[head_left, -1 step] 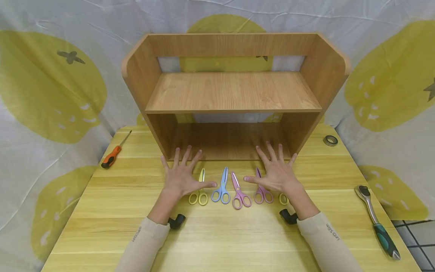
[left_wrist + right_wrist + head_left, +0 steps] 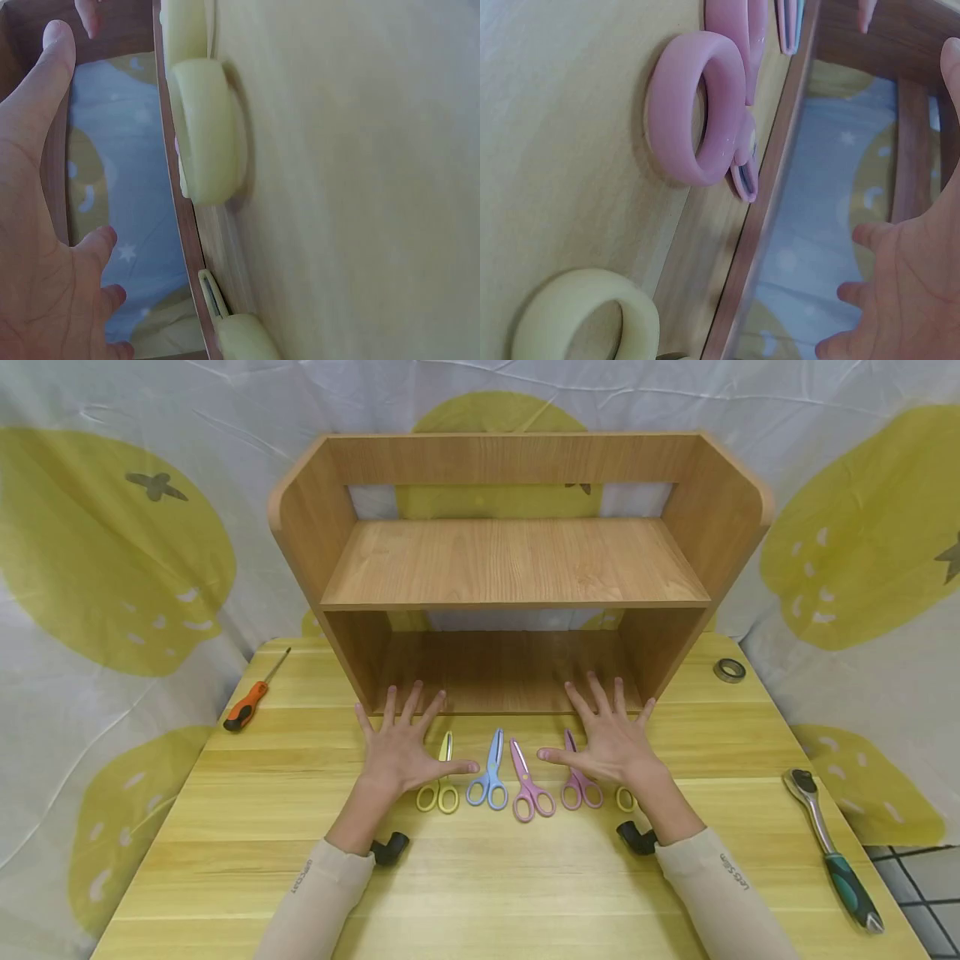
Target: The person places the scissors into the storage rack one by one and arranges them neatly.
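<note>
In the head view my left hand and right hand are spread, fingers straight, holding nothing. Both hover before the wooden shelf. Beneath them a row of scissors lies on the table: yellow scissors partly behind the left thumb, blue scissors, pink scissors, more pink scissors partly behind the right thumb, and a yellow scissors handle mostly covered by the right hand. The left wrist view shows another yellow handle, hidden from the head camera. Both wrist views show the palms apart from the scissors.
An orange-and-black screwdriver lies at the table's left, a roll of tape at the back right. Along the right edge is a ratchet wrench with a green-and-black handle. A patterned curtain hangs behind the wooden table.
</note>
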